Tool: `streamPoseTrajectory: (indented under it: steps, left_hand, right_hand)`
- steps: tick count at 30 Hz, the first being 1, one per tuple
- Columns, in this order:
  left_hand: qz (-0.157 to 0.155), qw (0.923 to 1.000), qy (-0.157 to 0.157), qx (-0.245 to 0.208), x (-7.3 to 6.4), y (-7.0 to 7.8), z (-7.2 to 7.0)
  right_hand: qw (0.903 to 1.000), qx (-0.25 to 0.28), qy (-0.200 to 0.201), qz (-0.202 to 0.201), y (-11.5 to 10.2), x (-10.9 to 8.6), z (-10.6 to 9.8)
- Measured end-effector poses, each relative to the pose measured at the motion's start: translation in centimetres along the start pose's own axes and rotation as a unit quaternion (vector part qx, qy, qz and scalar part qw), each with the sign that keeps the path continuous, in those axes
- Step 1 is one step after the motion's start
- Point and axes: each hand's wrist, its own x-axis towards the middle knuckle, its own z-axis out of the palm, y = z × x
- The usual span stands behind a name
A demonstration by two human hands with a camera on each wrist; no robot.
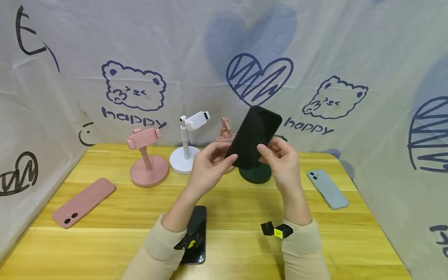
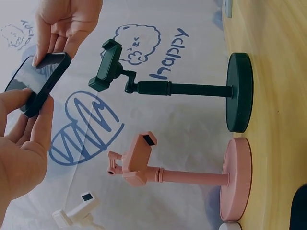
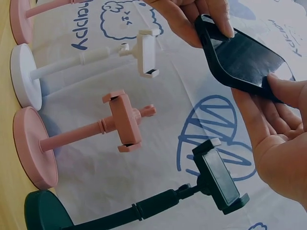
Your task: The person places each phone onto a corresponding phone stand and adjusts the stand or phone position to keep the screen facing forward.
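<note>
Both hands hold a black smartphone (image 1: 254,134) in the air, tilted, its dark screen facing the head camera. At its lower left edge, my left hand (image 1: 210,167) pinches it between thumb and fingers. My right hand (image 1: 281,161) grips the opposite edge, the thumb lying on the screen. Behind the phone, in the head view, a dark green phone stand (image 1: 257,175) and a pink phone stand (image 1: 225,136) are partly hidden. The left wrist view shows the green stand's holder (image 2: 108,64) and the pink one's holder (image 2: 139,158) with no phone in them.
Further left stand a white phone stand (image 1: 185,159) and another pink phone stand (image 1: 149,171). A pink phone (image 1: 85,202) lies face down at the left, a light blue phone (image 1: 328,189) at the right. Under my left forearm lies a dark phone (image 1: 199,233). A printed cloth hangs behind the wooden table (image 1: 238,217).
</note>
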Motion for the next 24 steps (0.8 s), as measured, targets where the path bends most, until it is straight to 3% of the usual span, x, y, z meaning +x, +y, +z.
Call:
streamPoseTrajectory:
  steps: [5, 10, 18, 24]
  left_hand:
    - [0.009, 0.9998, 0.019, -0.006, 0.3, -0.1, 0.4]
    - [-0.008, 0.9997, 0.02, -0.007, 1.0, -0.7, 1.1]
    - [-0.033, 0.9967, 0.002, 0.074, 3.0, -1.7, 2.9]
    - [-0.072, 0.9939, -0.003, 0.083, 4.4, -2.3, 4.3]
  right_hand:
    - [0.9987, 0.025, 0.044, -0.008, 0.2, 0.6, -0.7]
    - [0.9934, 0.06, 0.096, -0.023, 0.4, 1.5, -1.7]
    - [0.9768, 0.124, 0.162, -0.066, 0.7, 2.9, -3.2]
    - [0.964, 0.159, 0.193, -0.09, 1.4, 3.7, -3.7]
